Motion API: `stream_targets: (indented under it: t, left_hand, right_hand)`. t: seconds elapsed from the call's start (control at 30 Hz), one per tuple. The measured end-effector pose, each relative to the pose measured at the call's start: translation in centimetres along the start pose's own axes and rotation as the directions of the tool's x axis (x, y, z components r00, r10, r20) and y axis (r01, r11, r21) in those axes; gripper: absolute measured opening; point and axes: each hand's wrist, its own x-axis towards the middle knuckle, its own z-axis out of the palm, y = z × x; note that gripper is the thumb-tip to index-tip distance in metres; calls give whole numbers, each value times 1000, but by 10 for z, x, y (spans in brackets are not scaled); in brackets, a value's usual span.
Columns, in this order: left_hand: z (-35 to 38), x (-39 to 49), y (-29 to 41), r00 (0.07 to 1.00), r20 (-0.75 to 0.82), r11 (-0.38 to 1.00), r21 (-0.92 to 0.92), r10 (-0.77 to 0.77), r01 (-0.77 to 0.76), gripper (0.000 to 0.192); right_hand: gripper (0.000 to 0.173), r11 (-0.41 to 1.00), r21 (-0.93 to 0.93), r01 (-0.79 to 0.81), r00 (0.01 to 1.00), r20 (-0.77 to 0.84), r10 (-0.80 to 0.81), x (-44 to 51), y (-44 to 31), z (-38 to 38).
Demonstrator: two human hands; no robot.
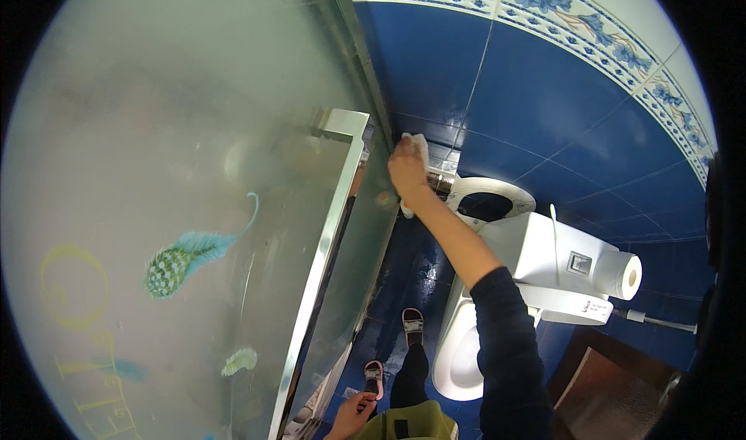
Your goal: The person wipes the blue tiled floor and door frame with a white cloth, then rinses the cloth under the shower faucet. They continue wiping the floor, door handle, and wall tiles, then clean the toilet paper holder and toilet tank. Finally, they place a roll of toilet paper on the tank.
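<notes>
My right hand (408,169) is stretched far forward at the corner where the glass panel meets the blue tiled wall. It holds a crumpled white cloth or tissue (418,146) by a shiny metal fixture (447,159), perhaps a small shelf. Whether the cloth touches it is hard to tell. A small white bottle (406,209) with an orange part stands below that hand, partly covered by it. Low in the picture, my left hand (352,415) hangs near my waist with curled fingers. Nothing shows in it, though its inner side is hidden.
A frosted glass shower door (192,166) with a long chrome handle (326,248) fills the left. On the right are a white toilet (457,364), its tank (542,248), a paper roll (619,274) and a loose toilet seat (521,192). The blue floor (408,265) looks wet.
</notes>
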Motion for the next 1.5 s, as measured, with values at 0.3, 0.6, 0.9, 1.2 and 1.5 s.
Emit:
stream_targets:
  t: [0.3, 0.6, 0.9, 1.2, 1.5]
  left_hand:
    - [-8, -14, 18, 998, -71, 998, -56, 2, -6, 26]
    - [-8, -16, 0, 993, -117, 996, -83, 3, -12, 26]
    - [-6, -24, -5, 986, -167, 1000, 8, -10, 12, 24]
    - [-1, -24, -3, 995, -86, 997, 71, 45, -39, 29]
    - [16, -20, -10, 998, -55, 996, 92, 7, -2, 28]
  right_hand:
    - [48, 890, -350, 293, 862, 500, -87, 5, -53, 49]
    - [52, 834, -532, 149, 962, 272, 2, 9, -55, 96]
    - [33, 912, -45, 408, 813, 473, -340, -34, -60, 90]
    - [58, 883, 440, 164, 919, -393, 25, -104, 11, -29]
    - [63, 829, 542, 137, 897, -423, 128, -68, 40, 11]
